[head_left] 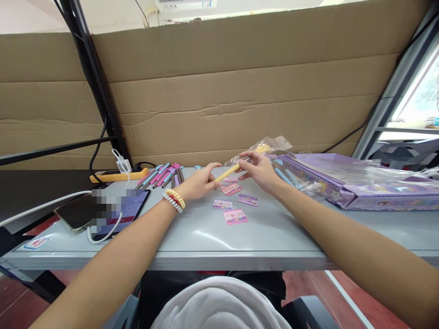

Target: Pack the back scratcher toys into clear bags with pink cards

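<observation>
My left hand [202, 183] pinches the lower end of a slim yellow stick [227, 172] between thumb and fingers. The stick slants up to the right, toward a yellow hand-shaped end [263, 148] seen at a clear plastic wrapper [276, 144]. My right hand [255, 169] is closed around its upper part, with fingertips partly hiding it. Below the hands, several small printed cards [235, 216] in pink and purple lie on the grey table [274, 242]. Left of my left hand is a pile of pink, blue and purple sticks [159, 176], some with hand-shaped ends.
A purple printed box [384, 201] with clear plastic on it stands at the right. Blue sticks [288, 176] lie in plastic beside it. At the left are a phone [77, 212], a tablet [135, 205], a white cable and a yellow power strip [120, 175]. Cardboard [240, 91] walls the back.
</observation>
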The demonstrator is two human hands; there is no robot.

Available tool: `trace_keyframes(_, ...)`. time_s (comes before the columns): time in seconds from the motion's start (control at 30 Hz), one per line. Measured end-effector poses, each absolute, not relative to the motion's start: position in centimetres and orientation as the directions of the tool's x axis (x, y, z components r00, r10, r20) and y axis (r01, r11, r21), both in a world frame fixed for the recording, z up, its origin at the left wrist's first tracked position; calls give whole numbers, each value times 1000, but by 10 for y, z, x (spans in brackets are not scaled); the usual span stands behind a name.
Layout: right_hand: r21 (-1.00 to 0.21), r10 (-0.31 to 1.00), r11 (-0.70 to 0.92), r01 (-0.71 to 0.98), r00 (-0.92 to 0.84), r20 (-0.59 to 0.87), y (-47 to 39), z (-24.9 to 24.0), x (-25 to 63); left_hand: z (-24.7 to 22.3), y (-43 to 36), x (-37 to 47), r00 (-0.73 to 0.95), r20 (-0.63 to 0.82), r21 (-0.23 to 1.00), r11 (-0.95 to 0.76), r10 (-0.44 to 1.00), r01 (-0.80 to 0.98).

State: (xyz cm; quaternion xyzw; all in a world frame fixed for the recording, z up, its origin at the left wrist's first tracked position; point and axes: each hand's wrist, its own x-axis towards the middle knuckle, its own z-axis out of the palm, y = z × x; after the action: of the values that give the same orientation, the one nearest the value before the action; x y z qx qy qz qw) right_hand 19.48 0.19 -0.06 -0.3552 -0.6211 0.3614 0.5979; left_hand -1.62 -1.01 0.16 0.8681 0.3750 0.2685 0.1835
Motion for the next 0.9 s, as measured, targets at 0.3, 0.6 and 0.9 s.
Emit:
trace_keyframes(0.3,-860,857,498,110,-214,469,-4,-5,189,3,-12,-15,604,347,487,-689,717,537)
trace_keyframes(0.6,-849,854,520,88,-83,514,2,-1,196,-1,-2,-19,612,416,399,-739,673,542)
trace_keyframes(0.9,-878,875,472,81,-168,454,2,-4,197,-2,1,-21,622,436,346,-759,651,552)
